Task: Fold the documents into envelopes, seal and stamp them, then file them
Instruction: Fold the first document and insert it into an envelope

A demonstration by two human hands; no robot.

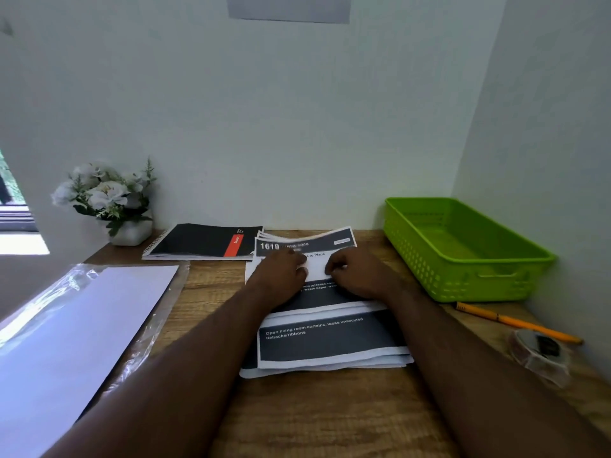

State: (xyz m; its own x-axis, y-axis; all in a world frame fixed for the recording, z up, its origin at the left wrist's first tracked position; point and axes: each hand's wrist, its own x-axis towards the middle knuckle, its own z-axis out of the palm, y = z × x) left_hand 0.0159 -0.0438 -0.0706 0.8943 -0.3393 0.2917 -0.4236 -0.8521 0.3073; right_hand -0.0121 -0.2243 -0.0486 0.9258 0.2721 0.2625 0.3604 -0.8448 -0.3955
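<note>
We see both forearms reaching out over the wooden desk (330, 418) to a stack of printed documents (330, 338), whose near end lies under and between the wrists. The left hand (281, 272) and the right hand (353, 276) rest side by side on the middle of the top sheet, fingers curled down onto the paper; whether they pinch the sheet or only press it we cannot tell. Left of the left arm lies a plastic-wrapped pack of white envelopes (76, 328). Right of the right arm sit a tape roll (539, 355) and an orange pencil (515, 322). Beyond the right hand, to its right, stands a green basket (463, 279). Beyond the left hand lie a black spiral notebook (201, 242) and a pot of white flowers (105, 200) against the wall.
</note>
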